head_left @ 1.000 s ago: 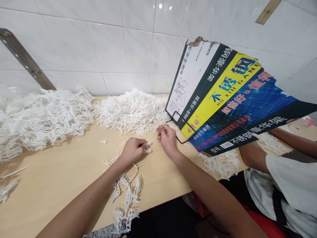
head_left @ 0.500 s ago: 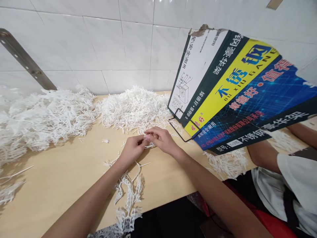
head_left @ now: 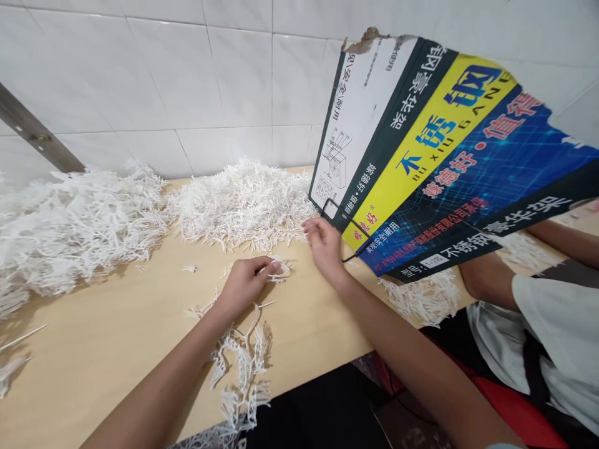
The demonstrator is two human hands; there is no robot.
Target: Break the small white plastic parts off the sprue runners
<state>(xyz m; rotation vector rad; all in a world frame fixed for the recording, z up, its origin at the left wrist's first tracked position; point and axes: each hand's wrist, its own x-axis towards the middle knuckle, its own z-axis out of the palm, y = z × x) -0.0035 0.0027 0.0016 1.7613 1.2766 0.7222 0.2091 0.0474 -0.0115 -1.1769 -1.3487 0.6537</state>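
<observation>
My left hand (head_left: 248, 280) is closed in a pinch over the table, thumb against forefinger, on a small white branched sprig (head_left: 281, 269) whose thin tips stick out past the thumb. My right hand (head_left: 325, 248) is raised apart from it, beside a black wire frame (head_left: 344, 215) at the cardboard's lower corner. Its fingers are loosely bent with gaps between them, and I see nothing held in them. Below my left wrist, a longer string of white branched sprigs (head_left: 246, 349) trails toward the table's front edge.
Heaps of white sprigs (head_left: 243, 202) lie against the tiled wall, with a larger heap (head_left: 84, 224) at left. A printed cardboard sheet (head_left: 421, 162) leans upright at right. Beyond it show another person's arm (head_left: 491, 280) and more sprigs (head_left: 423, 299). A metal bracket (head_left: 40, 131) is at far left.
My right hand has left my left hand and moved right and up, to the wire frame. My left hand stays in place with the sprig. The view has shifted slightly.
</observation>
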